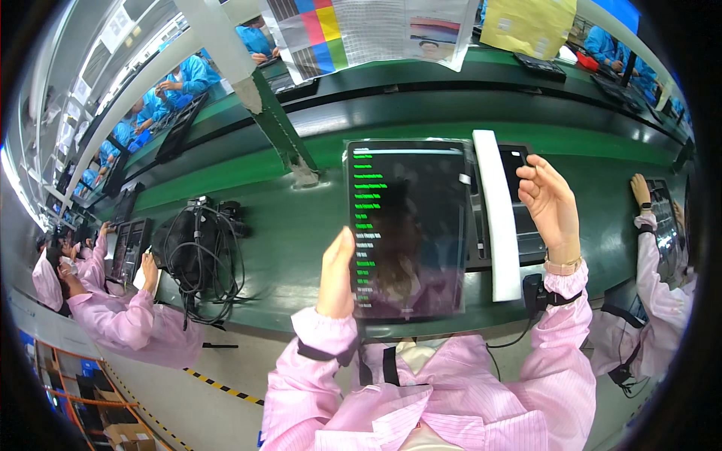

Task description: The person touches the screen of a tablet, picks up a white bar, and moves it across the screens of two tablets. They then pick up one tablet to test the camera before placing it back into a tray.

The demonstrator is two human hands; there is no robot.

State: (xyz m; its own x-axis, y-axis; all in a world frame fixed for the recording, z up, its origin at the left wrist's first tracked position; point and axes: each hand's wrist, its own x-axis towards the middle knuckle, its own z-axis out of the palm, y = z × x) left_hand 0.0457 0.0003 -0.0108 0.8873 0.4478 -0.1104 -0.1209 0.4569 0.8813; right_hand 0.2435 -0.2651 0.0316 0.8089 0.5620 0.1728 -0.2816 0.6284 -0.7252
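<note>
A tablet (410, 233) with a dark screen and a column of small green and white text lines is held up in front of me. My left hand (336, 274) grips its left edge, with the thumb along the side; the fingers behind it are hidden. To the right of the tablet, my right hand (551, 201) is raised with its fingers loosely bent, and nothing shows in it. Between tablet and right hand stands a long white foam strip (496, 218). Behind the strip, a dark tray (514, 159) lies on the green bench, partly covered.
A heap of black cables (201, 259) lies on the bench to the left. A green post (274, 124) rises behind it. Printed sheets (368, 34) and a yellow sheet (529, 26) hang above. Co-workers in pink (128, 327) sit on both sides.
</note>
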